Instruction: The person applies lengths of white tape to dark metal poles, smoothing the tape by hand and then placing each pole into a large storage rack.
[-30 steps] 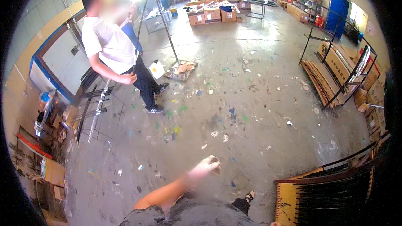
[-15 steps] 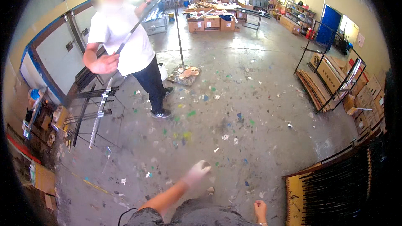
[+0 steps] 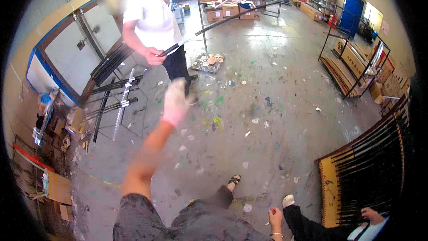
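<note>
My left hand [image 3: 175, 103], in a pale glove with a pink cuff, is stretched out ahead at arm's length, fingers up and holding nothing; it is motion-blurred. Just beyond it stands a co-worker in a white shirt [image 3: 154, 20] who grips one end of a long black rod [image 3: 232, 16] that reaches to the right. My right hand [image 3: 275, 218], bare with a bracelet, hangs low by my thigh with the fingers curled in. My dark shorts [image 3: 191, 223] and a sandalled foot [image 3: 234, 180] show below.
A metal stand with bundled black rods [image 3: 113, 91] is at the left. A flat rack of black rods [image 3: 370, 174] lies at the lower right, with another person's hand [image 3: 370, 214] and white shoe [image 3: 289, 201] beside it. Frames [image 3: 356, 62] and boxes [image 3: 229, 11] stand further off on the paint-spotted floor [image 3: 267, 120].
My left arm has risen and stretched forward toward the co-worker. He is much nearer in view and now holds the long rod out to the right.
</note>
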